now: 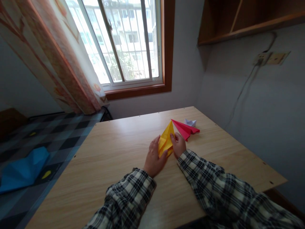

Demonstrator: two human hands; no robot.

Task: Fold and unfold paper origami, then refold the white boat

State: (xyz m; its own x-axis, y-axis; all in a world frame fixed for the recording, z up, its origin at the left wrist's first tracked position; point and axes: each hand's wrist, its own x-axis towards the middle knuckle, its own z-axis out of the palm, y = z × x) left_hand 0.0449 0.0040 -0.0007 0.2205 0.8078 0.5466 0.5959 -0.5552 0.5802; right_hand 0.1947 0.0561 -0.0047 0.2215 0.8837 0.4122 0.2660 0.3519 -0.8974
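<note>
A folded yellow paper [166, 138], pointed at its far end, lies on the wooden table [114, 165]. My left hand [154, 157] presses its near left side with the fingers curled against the paper. My right hand [178, 144] pinches its right edge. Both sleeves are black-and-white plaid. Just beyond the yellow paper lies a red folded paper plane [187, 128], touching its tip. A small white folded paper boat [190, 122] sits behind the red one.
The table's right edge runs along a grey wall. A window [126, 41] with a patterned curtain [62, 60] is behind. A bed with a checked cover [50, 136] and a blue folded cloth [23, 170] lies to the left. A wooden shelf [247, 19] hangs above right.
</note>
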